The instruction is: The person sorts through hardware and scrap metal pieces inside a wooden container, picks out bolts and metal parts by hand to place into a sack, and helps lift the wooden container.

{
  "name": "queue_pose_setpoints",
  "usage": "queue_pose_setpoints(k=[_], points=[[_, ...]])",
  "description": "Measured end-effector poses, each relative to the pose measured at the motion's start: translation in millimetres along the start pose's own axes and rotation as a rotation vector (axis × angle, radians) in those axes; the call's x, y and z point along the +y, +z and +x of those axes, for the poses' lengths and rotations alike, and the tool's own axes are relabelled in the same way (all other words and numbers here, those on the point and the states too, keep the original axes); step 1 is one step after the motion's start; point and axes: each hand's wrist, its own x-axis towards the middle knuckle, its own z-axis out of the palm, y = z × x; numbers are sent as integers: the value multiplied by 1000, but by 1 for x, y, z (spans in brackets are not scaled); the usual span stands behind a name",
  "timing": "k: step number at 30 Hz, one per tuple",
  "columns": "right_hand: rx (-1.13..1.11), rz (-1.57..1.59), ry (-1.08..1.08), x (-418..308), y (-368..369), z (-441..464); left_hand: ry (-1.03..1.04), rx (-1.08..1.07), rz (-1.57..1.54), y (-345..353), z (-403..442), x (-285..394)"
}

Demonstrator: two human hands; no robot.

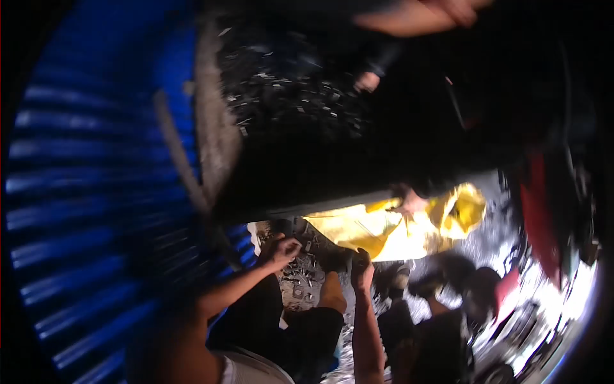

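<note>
My left hand (284, 253) is curled, fingers pressed together, above ground littered with small dark pieces (300, 281). Whatever it holds is too small to make out. My right hand (362, 272) is closed, fingers upward, at the lower edge of a crumpled yellow sheet or sack (384, 233). A dark shape lies at its fingertips, and I cannot tell what it grips. Another person's hand (412, 203) rests on the upper part of the yellow material.
Blue corrugated metal (83, 192) curves along the left. Dark shiny scraps (288, 96) lie at the top, near another person's blurred arm (416, 16) and hand (368, 81). Red material (540, 217) hangs at the right. Legs and feet show below.
</note>
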Motion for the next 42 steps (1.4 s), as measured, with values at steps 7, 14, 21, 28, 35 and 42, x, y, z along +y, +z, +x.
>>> queue_pose_setpoints(k=[7, 14, 21, 28, 35, 42], points=[[-294, -170, -657, -153, 145, 63, 120, 758, -125, -198, 119, -31], [-449, -287, -569, -216, 306, 176, -346, 967, 876, -370, 280, -93], [-440, -699, -652, -270, 465, 323, -753, 907, 597, -445, 331, -165], [-51, -1240, -613, -308, 631, 468, -604, 1032, 800, -440, 343, -225], [4, -1073, -460, -278, 664, 510, -717, 1021, 570, -442, 348, -230], [-27, -1053, -473, -306, 650, 504, -664, 1022, 702, -437, 345, -246]])
